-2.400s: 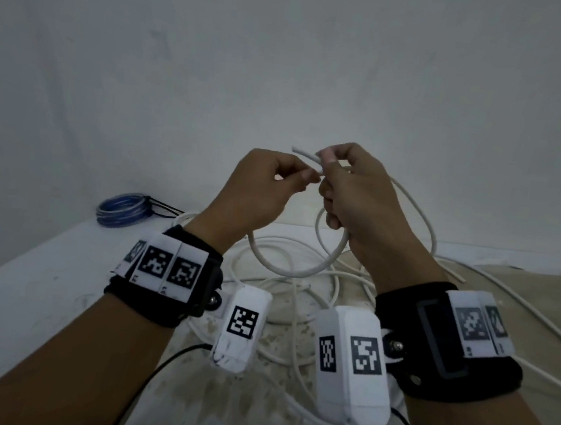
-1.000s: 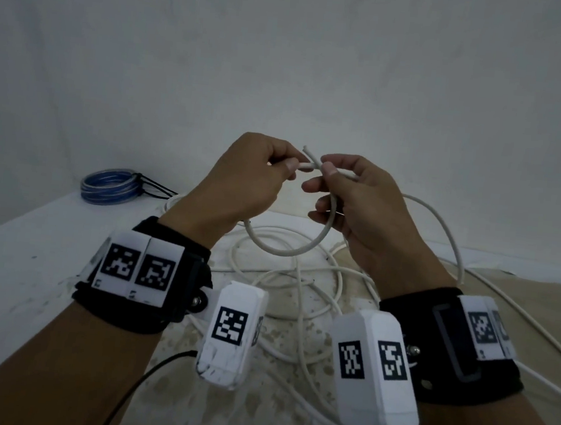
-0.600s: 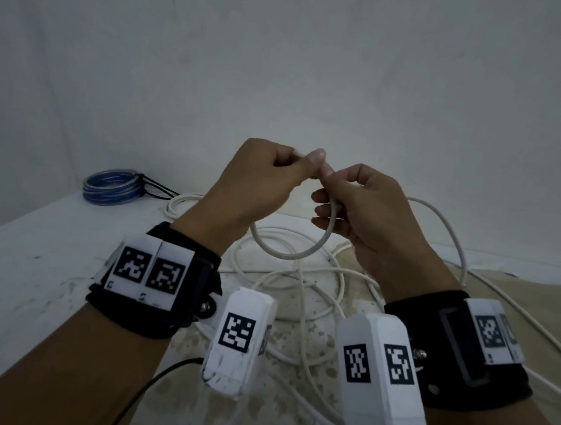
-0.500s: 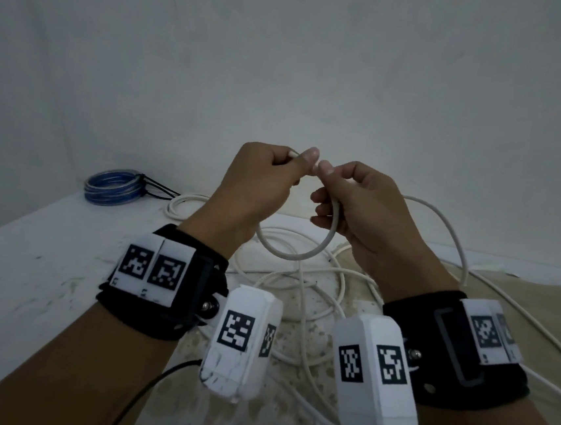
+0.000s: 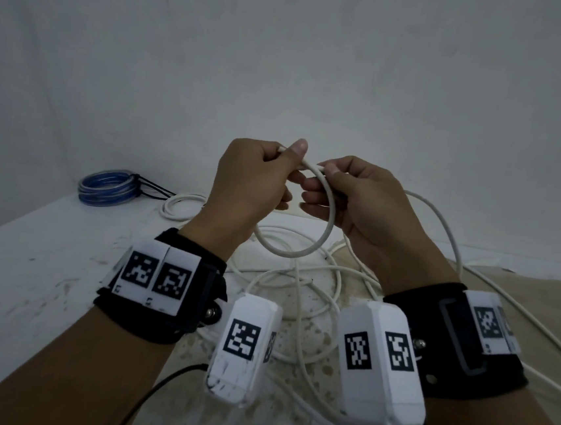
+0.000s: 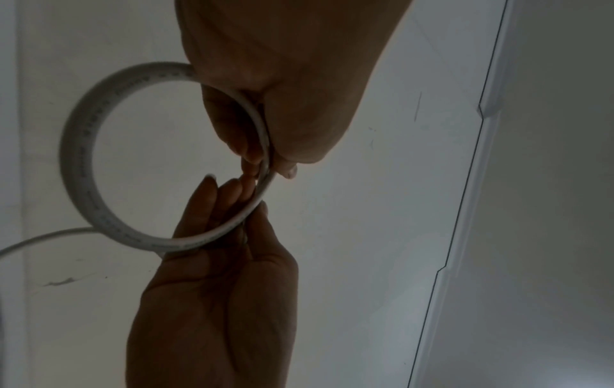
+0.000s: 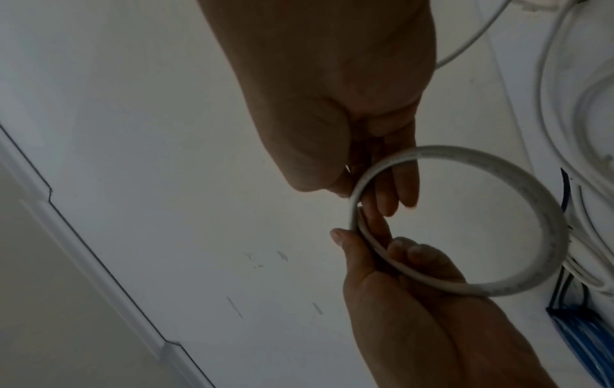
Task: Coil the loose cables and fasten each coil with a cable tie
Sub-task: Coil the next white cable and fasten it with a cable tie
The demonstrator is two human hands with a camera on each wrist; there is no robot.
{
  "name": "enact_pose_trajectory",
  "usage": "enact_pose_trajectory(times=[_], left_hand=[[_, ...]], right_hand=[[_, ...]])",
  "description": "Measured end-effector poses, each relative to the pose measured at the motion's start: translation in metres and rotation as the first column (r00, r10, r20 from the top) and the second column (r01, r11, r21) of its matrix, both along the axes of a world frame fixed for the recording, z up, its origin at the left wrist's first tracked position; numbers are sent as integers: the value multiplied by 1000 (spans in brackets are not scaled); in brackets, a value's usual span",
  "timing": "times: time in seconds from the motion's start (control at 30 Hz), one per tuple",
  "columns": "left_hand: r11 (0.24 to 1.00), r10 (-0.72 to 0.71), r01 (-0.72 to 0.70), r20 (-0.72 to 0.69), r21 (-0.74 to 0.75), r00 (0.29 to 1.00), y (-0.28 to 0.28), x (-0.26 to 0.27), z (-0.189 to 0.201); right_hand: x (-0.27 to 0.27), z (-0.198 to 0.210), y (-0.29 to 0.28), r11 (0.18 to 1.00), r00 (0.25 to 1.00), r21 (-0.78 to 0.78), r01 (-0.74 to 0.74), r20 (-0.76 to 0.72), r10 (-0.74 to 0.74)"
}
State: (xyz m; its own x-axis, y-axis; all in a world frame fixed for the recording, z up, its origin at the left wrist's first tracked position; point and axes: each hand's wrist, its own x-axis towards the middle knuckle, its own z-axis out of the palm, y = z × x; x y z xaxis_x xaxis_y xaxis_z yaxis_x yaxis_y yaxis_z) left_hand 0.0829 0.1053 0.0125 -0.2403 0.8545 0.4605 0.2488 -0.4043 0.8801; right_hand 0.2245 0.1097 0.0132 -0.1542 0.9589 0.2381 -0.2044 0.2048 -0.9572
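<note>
Left hand (image 5: 258,182): raised above the table, thumb and forefinger pinching the free end of the white cable (image 5: 321,237), the remaining fingers curled beneath it. Right hand (image 5: 359,202): just beside the left, thumb and fingers pinching the same cable where it crosses back on itself; both wrist views confirm the 2 grips meet at that crossing. Between the hands hangs 1 closed loop, round and small. No second turn is visible on it, so the coil is judged to be at its very first wrap. From the right hand the cable runs out to the right and down to the table (image 5: 26,273), where the greater part of its length lies in slack, overlapping curves below the wrists, uncoiled. At the far left of the table rests a blue cable coil (image 5: 108,187), neatly wound, with dark strands trailing from its right side; whether a tie binds it cannot be told. No loose cable tie is visible in any view. Assessment: 1 coil apparently finished, 1 barely begun; remaining work is to gather the slack into further turns, then tie it.
</note>
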Motion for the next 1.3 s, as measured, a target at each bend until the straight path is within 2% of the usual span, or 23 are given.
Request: enact_pose_trajectory(times=[0.1,0.17,0.2,0.27,0.33,0.37,0.43,0.47,0.5,0.57,0.67,0.77,0.83,0.93,1.03,1.1,1.23,1.3], left_hand=[[1000,16,-17,19,16,1000,1,0,0],[998,44,-43,-23,39,999,1,-2,-1],[997,60,-58,-52,54,997,2,-3,-1],[994,86,-77,-101,83,991,2,-6,-1],[991,98,-82,-146,107,984,2,-9,1],[990,98,-78,-172,119,980,1,-10,2],[989,87,-54,-239,141,967,0,-10,3],[988,80,-39,-279,149,957,-1,-8,3],[987,76,-28,-313,156,947,-1,-6,2],[985,72,-12,-353,170,933,-1,-4,1],[984,55,8,-353,176,934,0,-7,1],[984,61,7,-368,180,928,2,-9,0],[984,63,6,-377,179,924,3,-8,-2],[983,70,-2,-366,185,928,4,-4,-4],[979,66,-1,-313,202,948,3,-3,-3],[980,51,7,-290,197,956,4,-2,-4],[992,-9,41,-256,123,967,4,-4,-3],[998,29,-21,-148,55,989,7,-10,-1]], right_hand=[[0,-1,1,1000,999,-7,-3,-34,2],[0,0,-1,1000,1000,-9,-22,0,22],[1,1,-3,999,997,-19,-32,71,33],[5,6,-7,1000,941,-25,14,340,-5],[14,12,-8,980,786,115,164,585,-200],[19,15,-7,936,667,255,242,657,-351],[26,19,-5,787,411,528,319,671,-616],[25,20,-6,727,326,606,323,650,-686],[22,19,-6,700,299,642,313,633,-714],[17,16,-3,711,353,656,255,621,-700],[15,10,4,790,517,610,61,658,-548],[18,8,5,917,667,392,-71,703,-248],[18,5,5,953,745,281,-114,659,-105],[16,3,5,978,844,162,-133,536,26],[15,1,4,981,916,36,-191,366,165],[14,0,4,976,938,-20,-218,272,216],[12,-1,6,975,955,-63,-213,198,221],[13,-3,10,980,971,-66,-186,139,194]])
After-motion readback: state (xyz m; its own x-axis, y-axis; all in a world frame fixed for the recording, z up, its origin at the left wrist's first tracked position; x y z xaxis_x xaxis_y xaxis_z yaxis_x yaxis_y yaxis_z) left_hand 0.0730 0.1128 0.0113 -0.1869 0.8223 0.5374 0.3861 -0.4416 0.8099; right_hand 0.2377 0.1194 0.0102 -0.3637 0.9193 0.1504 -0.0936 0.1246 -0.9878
